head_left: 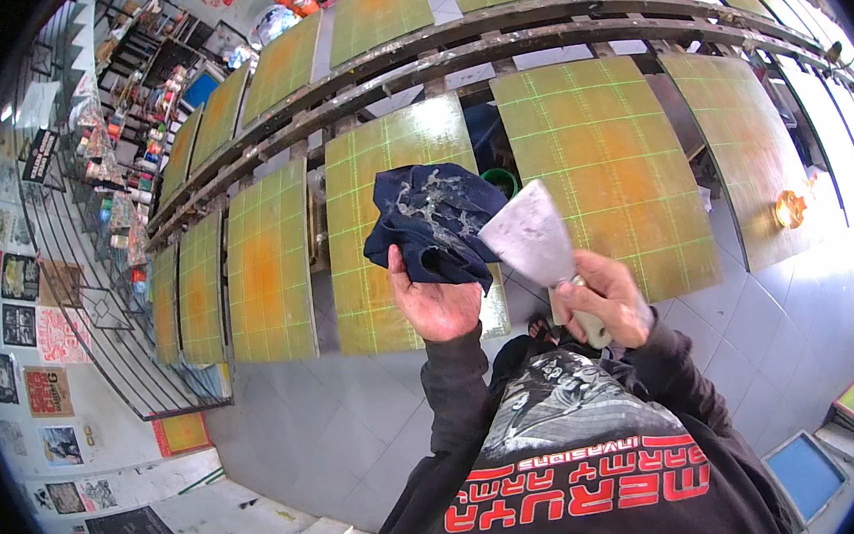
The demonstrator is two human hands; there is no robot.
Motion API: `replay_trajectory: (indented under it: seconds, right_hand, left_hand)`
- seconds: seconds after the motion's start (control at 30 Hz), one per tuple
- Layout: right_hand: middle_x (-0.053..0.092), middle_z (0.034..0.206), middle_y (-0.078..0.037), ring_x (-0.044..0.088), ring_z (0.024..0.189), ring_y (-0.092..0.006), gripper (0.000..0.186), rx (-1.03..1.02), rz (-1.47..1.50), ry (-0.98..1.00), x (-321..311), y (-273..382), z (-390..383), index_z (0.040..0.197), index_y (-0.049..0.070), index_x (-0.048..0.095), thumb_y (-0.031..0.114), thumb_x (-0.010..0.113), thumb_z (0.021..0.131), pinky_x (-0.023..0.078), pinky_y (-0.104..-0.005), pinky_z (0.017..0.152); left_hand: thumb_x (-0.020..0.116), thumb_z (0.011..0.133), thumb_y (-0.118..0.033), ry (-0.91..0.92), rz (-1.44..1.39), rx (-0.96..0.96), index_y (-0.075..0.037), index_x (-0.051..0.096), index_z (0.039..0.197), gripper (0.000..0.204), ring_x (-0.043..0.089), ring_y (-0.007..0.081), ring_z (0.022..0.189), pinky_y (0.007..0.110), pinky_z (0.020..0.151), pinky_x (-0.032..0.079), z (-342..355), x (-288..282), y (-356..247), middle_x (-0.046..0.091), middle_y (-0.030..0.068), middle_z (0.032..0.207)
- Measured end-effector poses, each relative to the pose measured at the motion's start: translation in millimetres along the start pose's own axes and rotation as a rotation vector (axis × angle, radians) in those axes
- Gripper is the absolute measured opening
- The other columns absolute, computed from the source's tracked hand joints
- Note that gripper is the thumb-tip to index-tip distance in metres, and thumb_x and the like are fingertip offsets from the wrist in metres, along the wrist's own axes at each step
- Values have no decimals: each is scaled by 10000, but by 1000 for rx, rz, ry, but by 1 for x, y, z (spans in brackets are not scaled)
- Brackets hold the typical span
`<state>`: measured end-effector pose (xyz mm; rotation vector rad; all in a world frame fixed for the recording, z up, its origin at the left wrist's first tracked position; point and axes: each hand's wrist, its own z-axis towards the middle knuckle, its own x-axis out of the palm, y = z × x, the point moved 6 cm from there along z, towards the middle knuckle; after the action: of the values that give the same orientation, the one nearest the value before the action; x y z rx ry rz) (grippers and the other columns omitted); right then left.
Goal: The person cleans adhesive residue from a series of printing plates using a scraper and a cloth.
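One dark metal rack [101, 311] bends down at nine o'clock, with small prints [19, 277] on the wall past it, too many to count. One yellow panel [181, 434] edged in red sits at eight. Of the near row of boards [269, 264], yellowish and marked with green lines, three lie left of my cloth. Over the fourth, just off centre toward twelve, is that one dark blue cloth [437, 201], bunched and smeared with grey. My left grip [440, 306] grasps it from six o'clock, thumb up, fingers hidden behind it. One green container [513, 188] shows toward one o'clock. One scraper [535, 233] follows, its wide blade tilted toward eleven; whether it touches the cloth, I cannot tell. My right grip [605, 303] is clenched around its pale handle, between three and four. One blue-panelled frame [805, 478] lies at four; one orange object [791, 208] shows at three.
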<state>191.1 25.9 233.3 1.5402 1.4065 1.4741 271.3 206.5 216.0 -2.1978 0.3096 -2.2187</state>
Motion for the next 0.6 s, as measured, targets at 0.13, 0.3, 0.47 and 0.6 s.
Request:
replay_trajectory:
  seconds: [0.13,0.3,0.47,0.6]
  right_hand:
    - [543,691,-42,516,520,-95,259,108,159,142,-5,-58,14,1115,-1,513,179,560,936,418,-224,467]
    - [614,985,-139,610,572,-182,680,291,-134,-153,-61,-82,-40,1479,183,254,96,587,893,521,-302,558]
    - [631,1058,-247,617,932,-437,717,77,-1018,-347,-111,-142,-74,1470,200,266,207,610,841,483,-498,838]
    - [648,893,-248,627,829,-447,608,383,-1247,-448,-114,-153,-79,1453,221,312,223,554,895,494,-513,751]
  left_hand:
    - [434,959,-344,-11,36,-124,-73,526,1307,451,467,255,1260,428,1101,295,-14,2,10,520,87,1355]
    - [514,910,-395,-279,240,101,-130,589,1226,419,568,261,1128,464,980,414,-45,-54,-57,597,46,1261]
    - [522,909,-369,-454,221,191,-132,586,1234,407,566,258,1134,453,981,410,-72,-94,-90,598,43,1258]
    - [542,891,-347,-559,251,241,-107,585,1226,415,549,248,1148,416,998,400,-92,-118,-97,596,46,1251]
